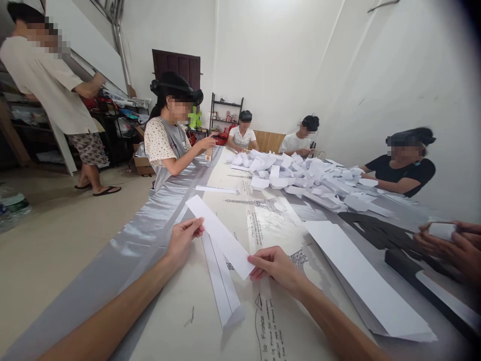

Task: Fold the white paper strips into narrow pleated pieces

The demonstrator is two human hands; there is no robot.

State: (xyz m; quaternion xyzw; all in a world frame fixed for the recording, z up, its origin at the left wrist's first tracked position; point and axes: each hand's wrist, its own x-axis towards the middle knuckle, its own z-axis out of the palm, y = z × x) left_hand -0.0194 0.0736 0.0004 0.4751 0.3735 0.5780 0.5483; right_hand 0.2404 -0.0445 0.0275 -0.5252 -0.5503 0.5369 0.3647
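A flat white paper strip (222, 234) slants between my hands above the printed table cover. My left hand (185, 239) pinches its left edge near the upper end, thumb and fingers pressed together. At the lower right corner, my right hand (273, 269) grips the same strip between thumb and curled fingers. Beneath it lies a creased paper strip (221, 286) with long fold lines and a curled lower end. Its top is partly hidden by the held strip, close to my left hand. To the right of my right hand is a stack of long white sheets (366, 281).
A big heap of folded white paper pieces (296, 175) covers the far table. A narrow folded strip (217, 189) lies ahead. Black material (379, 231) is at right, near another person's hands (451, 240) holding a white piece. Several people are around the table (169, 326); one stands left.
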